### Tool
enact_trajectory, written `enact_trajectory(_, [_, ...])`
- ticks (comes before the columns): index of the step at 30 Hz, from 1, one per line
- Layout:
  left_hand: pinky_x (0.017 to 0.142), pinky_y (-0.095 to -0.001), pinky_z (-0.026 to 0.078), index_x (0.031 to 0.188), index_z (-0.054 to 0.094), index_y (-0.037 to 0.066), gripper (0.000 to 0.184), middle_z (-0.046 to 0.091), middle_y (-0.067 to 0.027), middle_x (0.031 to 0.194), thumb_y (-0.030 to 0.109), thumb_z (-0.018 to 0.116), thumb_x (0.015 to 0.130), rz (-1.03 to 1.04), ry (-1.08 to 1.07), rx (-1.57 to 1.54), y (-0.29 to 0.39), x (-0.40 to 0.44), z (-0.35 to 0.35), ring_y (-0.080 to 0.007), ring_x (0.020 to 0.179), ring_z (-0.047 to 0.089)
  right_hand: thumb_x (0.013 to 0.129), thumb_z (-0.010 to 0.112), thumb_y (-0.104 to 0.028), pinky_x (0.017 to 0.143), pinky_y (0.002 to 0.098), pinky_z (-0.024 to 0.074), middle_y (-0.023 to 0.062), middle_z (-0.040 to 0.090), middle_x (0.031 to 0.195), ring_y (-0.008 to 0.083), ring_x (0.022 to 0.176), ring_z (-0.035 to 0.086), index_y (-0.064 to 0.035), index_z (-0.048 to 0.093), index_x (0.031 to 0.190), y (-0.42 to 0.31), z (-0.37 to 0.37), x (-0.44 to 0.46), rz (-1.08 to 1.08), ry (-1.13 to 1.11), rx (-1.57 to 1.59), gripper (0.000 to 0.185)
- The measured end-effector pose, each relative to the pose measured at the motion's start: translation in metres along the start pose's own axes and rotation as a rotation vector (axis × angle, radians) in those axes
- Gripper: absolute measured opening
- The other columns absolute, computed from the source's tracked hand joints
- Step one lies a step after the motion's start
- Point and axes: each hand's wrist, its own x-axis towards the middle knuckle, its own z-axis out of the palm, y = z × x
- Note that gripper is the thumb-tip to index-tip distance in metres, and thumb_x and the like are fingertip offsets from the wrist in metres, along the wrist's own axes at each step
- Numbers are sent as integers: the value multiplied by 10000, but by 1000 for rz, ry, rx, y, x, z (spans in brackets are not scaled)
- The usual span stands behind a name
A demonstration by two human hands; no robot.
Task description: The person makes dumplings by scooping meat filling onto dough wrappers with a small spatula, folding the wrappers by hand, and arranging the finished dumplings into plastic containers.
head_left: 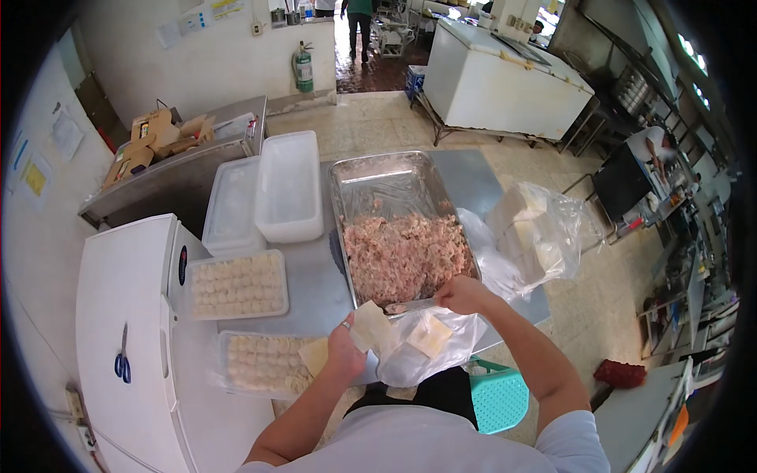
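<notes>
My left hand (344, 352) holds thin pale dough wrappers (372, 326) near the front edge of the metal table. My right hand (461, 296) is closed on a flat metal spatula (412, 306), whose blade lies at the near rim of a deep steel tray (341, 181). Ground meat mixture (402, 252) fills the near part of that tray. More wrappers (430, 336) rest on a plastic bag just right of my left hand. Two plastic containers with rows of filled dumplings (239, 285) (264, 364) stand on the left.
Two empty white bins (289, 185) (232, 201) sit behind the dumplings. Bagged wrapper stacks (530, 232) lie right of the tray. A white fridge (122, 299) with scissors (123, 355) stands left; a turquoise stool (499, 398) is below the table. People stand in the background.
</notes>
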Motion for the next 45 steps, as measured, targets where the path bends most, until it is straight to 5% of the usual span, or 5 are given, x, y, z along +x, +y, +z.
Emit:
enact_trajectory(4, [1078,-477,461,1331,525,11,387,634,-141,1291,297,415,1094,83,-12,-60,12,-2,12,-316,1212,611,890,708,-209,706,334,530,133,725,800,174,730,667,-97,767,1116,-30,2,-12,87,19,377,260])
enact_trajectory(8, [1098,-484,443,1353,512,22,431,613,-143,1325,343,365,1106,46,-81,-109,18,-4,35,-319,1248,590,899,673,-65,708,358,534,160,702,839,285,766,684,-116,753,1151,-72,32,-36,-11,306,653,269])
enact_trajectory(14, [1144,-490,386,1383,479,14,491,582,-160,1349,386,315,1108,26,-257,-309,16,10,50,-331,1274,548,807,642,31,667,431,525,94,542,811,301,764,596,-213,701,1297,-113,80,-58,-55,723,4,551])
enact_trajectory(40, [1062,-466,475,1308,535,1,472,639,-148,1230,390,362,1102,-6,-133,-101,-12,30,60,-313,1152,620,862,670,-31,644,447,507,150,632,798,346,719,638,-135,766,1151,-62,35,-152,418,901,0,322])
enact_trajectory(45, [1069,-485,468,1314,537,1,486,644,-152,1217,400,359,1100,-84,-98,-65,-25,14,66,-326,1150,616,869,630,-100,690,477,559,124,674,842,339,812,691,-225,761,1116,-35,2,-160,561,679,-240,306])
